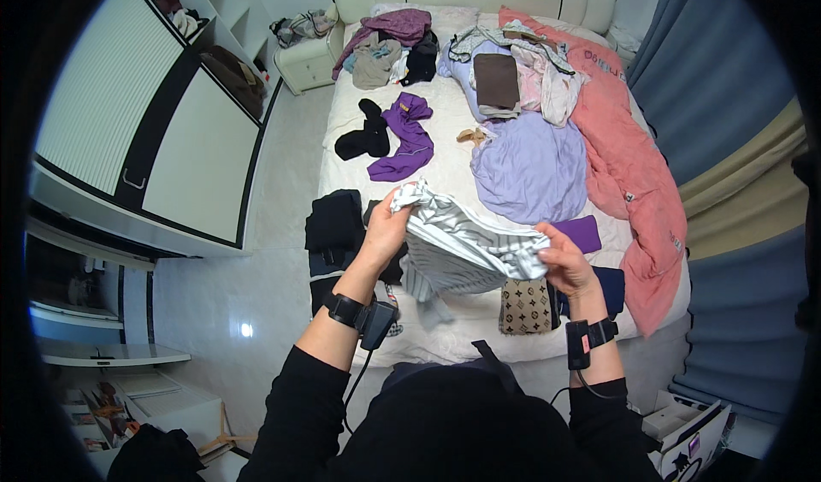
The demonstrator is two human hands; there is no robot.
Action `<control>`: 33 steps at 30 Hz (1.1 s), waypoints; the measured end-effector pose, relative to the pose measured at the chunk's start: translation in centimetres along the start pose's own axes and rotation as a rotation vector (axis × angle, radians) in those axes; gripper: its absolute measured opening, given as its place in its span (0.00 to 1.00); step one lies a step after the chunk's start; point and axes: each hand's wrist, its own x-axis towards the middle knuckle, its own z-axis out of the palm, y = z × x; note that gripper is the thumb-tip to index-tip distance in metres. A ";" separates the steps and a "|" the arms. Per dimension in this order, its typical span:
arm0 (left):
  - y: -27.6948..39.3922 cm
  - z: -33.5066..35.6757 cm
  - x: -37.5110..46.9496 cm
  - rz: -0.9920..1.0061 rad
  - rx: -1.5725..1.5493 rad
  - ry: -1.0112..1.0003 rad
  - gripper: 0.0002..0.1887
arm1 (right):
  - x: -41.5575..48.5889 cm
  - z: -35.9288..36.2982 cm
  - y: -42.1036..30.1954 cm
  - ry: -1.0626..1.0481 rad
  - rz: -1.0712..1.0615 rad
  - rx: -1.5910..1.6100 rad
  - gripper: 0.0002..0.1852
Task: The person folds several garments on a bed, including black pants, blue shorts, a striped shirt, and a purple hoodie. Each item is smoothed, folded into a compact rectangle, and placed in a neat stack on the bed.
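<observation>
Between my two hands hangs a white-and-grey striped garment (462,251), bunched along its upper edge and loose below, above the near part of the bed. My left hand (387,230) grips its left end. At the right end my right hand (567,260) pinches the cloth between thumb and fingers. Below and to the right lies a folded brown patterned cloth (530,305). A folded navy cloth (609,289) is partly hidden by my right wrist. A folded purple cloth (577,233) rests just beyond my right hand. Folded black clothes (333,222) lie left of my left hand.
On the bed are a purple garment (410,139), a black garment (365,137), a lavender cloth (532,167), a folded brown cloth (496,81) and a heap of clothes (378,58). A pink quilt (616,135) runs along the right side. A wardrobe (199,161) stands left, curtains (737,180) right.
</observation>
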 end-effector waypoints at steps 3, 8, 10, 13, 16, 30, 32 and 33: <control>2.7 -0.1 -0.9 -0.104 -0.369 -0.050 0.14 | 0.2 0.2 0.2 0.028 0.095 -0.300 0.15; 5.2 0.7 -1.8 -0.126 -0.745 -0.052 0.15 | 1.1 0.3 -0.3 0.187 0.117 -0.867 0.12; 5.8 1.3 -2.1 -0.124 -0.836 -0.120 0.14 | 1.2 1.0 -0.7 0.237 -0.080 -1.135 0.18; 6.3 3.2 -2.3 -0.157 -0.745 -0.301 0.17 | 2.9 3.8 0.7 0.161 -0.364 -1.040 0.29; 7.0 4.5 -2.9 -0.216 -0.712 -0.472 0.21 | 4.9 5.6 2.9 -0.118 -0.292 -0.937 0.32; 0.4 2.3 -4.6 -0.124 0.166 -0.327 0.43 | 4.0 5.8 1.9 -0.098 -0.013 0.051 0.21; -0.8 2.7 -4.6 -0.206 0.074 -0.454 0.26 | 3.6 5.9 1.7 -0.025 0.006 -0.025 0.21; -1.3 2.9 -4.7 -0.286 -0.037 -0.486 0.20 | 3.3 5.8 1.6 -0.016 0.005 -0.052 0.21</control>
